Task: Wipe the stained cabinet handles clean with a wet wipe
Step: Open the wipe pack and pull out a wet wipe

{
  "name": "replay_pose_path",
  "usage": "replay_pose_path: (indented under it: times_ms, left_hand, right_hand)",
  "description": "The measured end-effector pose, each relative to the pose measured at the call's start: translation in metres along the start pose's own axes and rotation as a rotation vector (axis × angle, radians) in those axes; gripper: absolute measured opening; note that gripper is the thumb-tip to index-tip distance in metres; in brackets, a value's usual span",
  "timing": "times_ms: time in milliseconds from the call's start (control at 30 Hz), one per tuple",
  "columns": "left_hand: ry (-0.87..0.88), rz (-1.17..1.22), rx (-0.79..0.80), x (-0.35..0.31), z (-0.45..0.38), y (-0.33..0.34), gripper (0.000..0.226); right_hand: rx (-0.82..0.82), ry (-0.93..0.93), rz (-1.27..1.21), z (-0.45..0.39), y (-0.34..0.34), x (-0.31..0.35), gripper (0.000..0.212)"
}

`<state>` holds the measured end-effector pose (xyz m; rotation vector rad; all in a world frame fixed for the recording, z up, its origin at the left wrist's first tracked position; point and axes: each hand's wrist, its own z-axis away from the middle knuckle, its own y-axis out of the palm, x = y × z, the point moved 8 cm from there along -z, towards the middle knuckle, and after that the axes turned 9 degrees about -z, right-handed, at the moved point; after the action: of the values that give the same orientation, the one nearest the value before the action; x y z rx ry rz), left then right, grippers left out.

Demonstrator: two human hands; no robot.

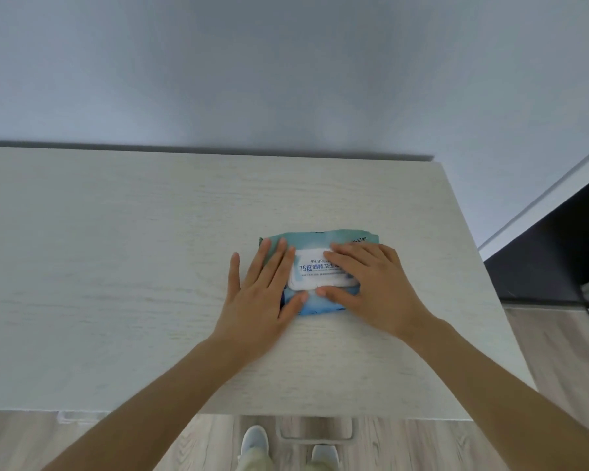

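Here, a soft teal-and-blue wipes pack [323,302] with a white rectangular flip lid [315,271] lies flat on a pale wood-grain cabinet top [116,266], towards its right side. The left hand [262,297] rests on the pack's left end, fingers straight and spread; the right hand [371,287] lies flat over the lid, hiding part of its printed label. Below the front edge, a metal handle [317,433] shows blurred, stains impossible to make out, above grey shoes [255,440]
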<state>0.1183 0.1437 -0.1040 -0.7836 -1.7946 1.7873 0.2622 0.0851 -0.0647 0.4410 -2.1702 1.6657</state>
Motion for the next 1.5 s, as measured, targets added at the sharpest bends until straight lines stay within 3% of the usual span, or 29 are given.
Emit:
replay_pose_path:
  times_ms: [100, 233, 300, 367, 500, 633, 733, 1033, 1167, 1300, 1367, 1500]
  left_hand:
    - [-0.014, -0.006, -0.004, 0.0, 0.001, -0.001, 0.071]
    - [-0.014, 0.053, -0.069, 0.0, -0.001, -0.015, 0.078]
    - [0.066, 0.041, -0.14, -0.006, -0.009, -0.03, 0.082]
    - [0.157, -0.031, -0.104, -0.013, -0.02, -0.033, 0.082]
    - [0.139, -0.037, 0.041, -0.013, -0.03, -0.012, 0.081]
    - [0.135, -0.035, 0.04, -0.013, -0.029, -0.005, 0.082]
    - [0.132, -0.027, 0.038, -0.012, -0.03, -0.006, 0.082]
    - [0.134, 0.006, 0.021, -0.012, -0.03, -0.006, 0.088]
    - [0.128, 0.051, 0.018, -0.012, -0.032, -0.007, 0.088]
    - [0.166, 0.231, -0.071, -0.015, -0.028, -0.023, 0.072]
    - [0.174, 0.145, -0.108, -0.014, -0.025, -0.026, 0.061]
    - [0.13, 0.13, -0.21, -0.011, -0.017, -0.034, 0.055]
  right_hand:
    - [-0.046, 0.036, -0.046, -0.011, -0.013, 0.003, 0.04]
    - [-0.071, 0.146, -0.214, -0.035, -0.024, -0.001, 0.042]
    - [-0.127, 0.263, -0.325, -0.042, -0.026, -0.015, 0.033]
    - [-0.195, 0.335, -0.413, -0.043, -0.026, -0.027, 0.029]
    - [-0.273, 0.317, -0.333, -0.025, -0.03, -0.03, 0.034]
    - [-0.229, 0.183, -0.203, 0.002, -0.022, -0.012, 0.015]
    - [-0.223, 0.168, -0.103, 0.007, -0.015, -0.001, 0.016]
    - [-0.237, 0.509, -0.325, 0.001, -0.005, -0.009, 0.005]
    - [-0.257, 0.573, -0.538, 0.0, -0.006, -0.003, 0.014]
    - [-0.117, 0.552, -0.664, -0.003, -0.001, 0.014, 0.026]
    - [-0.079, 0.524, -0.625, -0.003, 0.001, 0.014, 0.022]
    - [-0.194, 0.531, -0.673, 0.005, -0.008, 0.004, 0.011]
